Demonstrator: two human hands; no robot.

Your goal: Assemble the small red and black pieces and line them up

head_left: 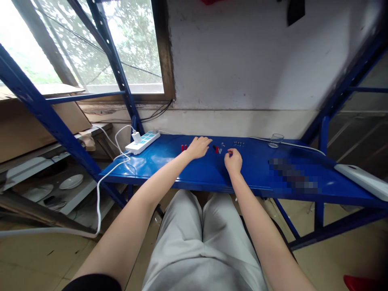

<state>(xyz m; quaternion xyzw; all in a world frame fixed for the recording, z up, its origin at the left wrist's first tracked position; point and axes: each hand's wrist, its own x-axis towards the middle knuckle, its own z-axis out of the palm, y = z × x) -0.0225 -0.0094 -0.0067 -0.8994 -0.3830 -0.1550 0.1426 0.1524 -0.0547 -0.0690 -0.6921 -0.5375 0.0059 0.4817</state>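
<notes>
My left hand (199,148) is over the blue table with its fingers stretched out to the right, and I see nothing in it. Two small red cylinders (184,148) stand just left of it. Between my hands lie a small red-and-black piece (216,150) and a few clear little pieces (220,151), too small to name. My right hand (233,161) is close to the right of these, its fingers curled into a pinch. Whatever is between its fingertips is too small to make out. Behind it stands a row of several tiny metallic pieces (239,144).
A white power strip (143,142) with a plugged-in charger and white cable (98,194) occupies the table's left end. Toward the right are a clear glass (275,140), a pixelated dark object (292,176) and a white device (362,180). Blue posts (113,60) frame the table.
</notes>
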